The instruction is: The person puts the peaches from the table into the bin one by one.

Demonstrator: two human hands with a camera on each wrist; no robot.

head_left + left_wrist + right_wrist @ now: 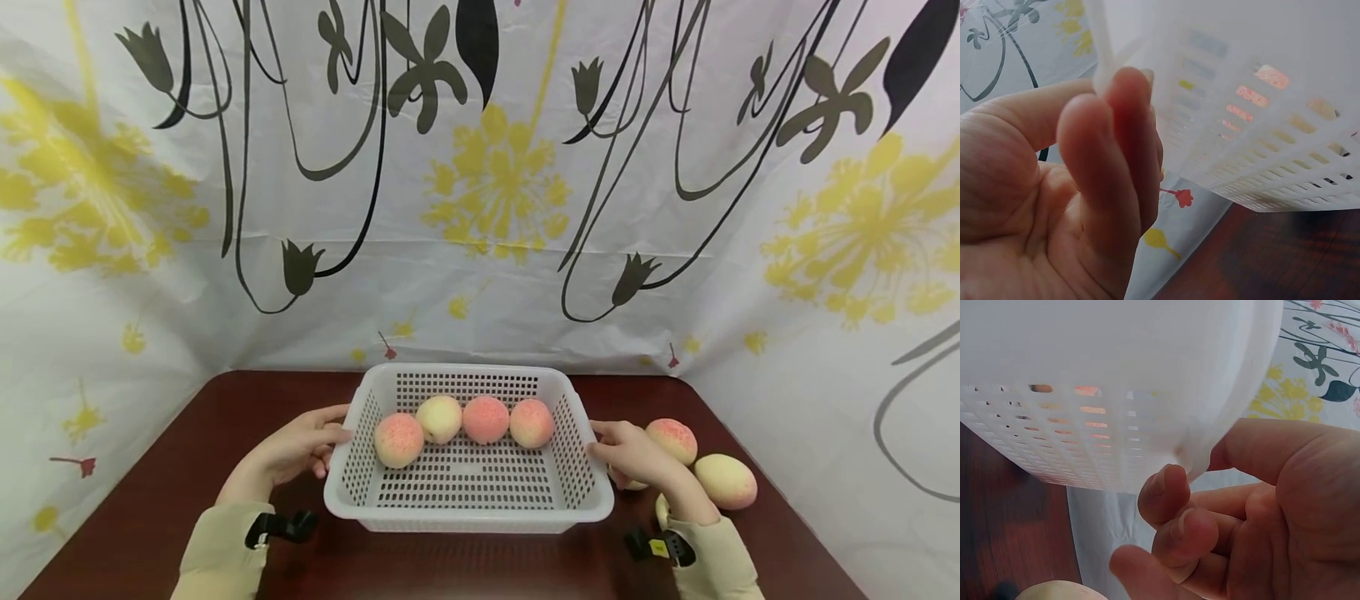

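A white perforated plastic basket (pixel 468 518) is in the middle of the head view, with several peaches (pixel 486 419) in a row inside it, toward the back and left. My left hand (pixel 296 446) pinches its left rim between thumb and curled fingers. On the opposite side my right hand (pixel 637 454) grips the right rim the same way. Both wrist views look at the basket's slotted wall (pixel 1260 125) from outside, and pink and yellow peach colour shows through the slots. In the right wrist view, fingertips (pixel 1169 487) curl under the rim.
More peaches lie on the dark red table (pixel 450 575) by my right forearm, among them a pink one (pixel 672 440) and a pale yellow one (pixel 725 482); the arm partly hides others. A patterned white sheet (pixel 465 292) hangs behind and along both sides.
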